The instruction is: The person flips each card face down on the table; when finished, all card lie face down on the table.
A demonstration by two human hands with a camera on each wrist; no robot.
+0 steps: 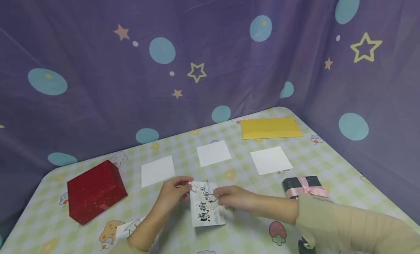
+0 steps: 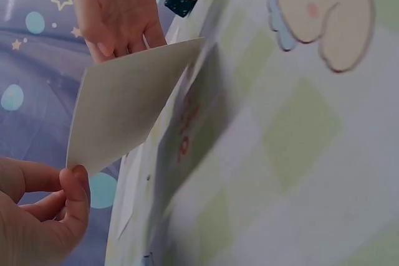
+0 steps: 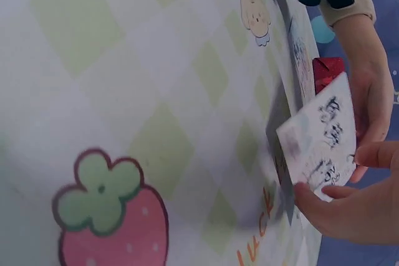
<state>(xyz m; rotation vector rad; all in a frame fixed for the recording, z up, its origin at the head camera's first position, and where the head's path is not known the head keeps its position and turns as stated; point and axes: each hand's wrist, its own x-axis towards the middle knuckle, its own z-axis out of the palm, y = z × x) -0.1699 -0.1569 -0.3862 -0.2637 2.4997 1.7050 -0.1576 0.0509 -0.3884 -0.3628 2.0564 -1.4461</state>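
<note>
A printed card with black brush-style characters is held up above the checked tablecloth, tilted off it. Its upper left corner is pinched between the thumb and fingers of my left hand. My right hand grips the opposite edge. From the left wrist view, the card's plain back faces the camera, with the left thumb at its lower corner. The right wrist view shows the card's written face and the right hand holding its near edge.
White square cards lie in a row beyond the hands, with a yellow envelope behind. A red box sits left. A dark gift box with pink ribbon stands right. Another printed card is partly hidden by my left forearm.
</note>
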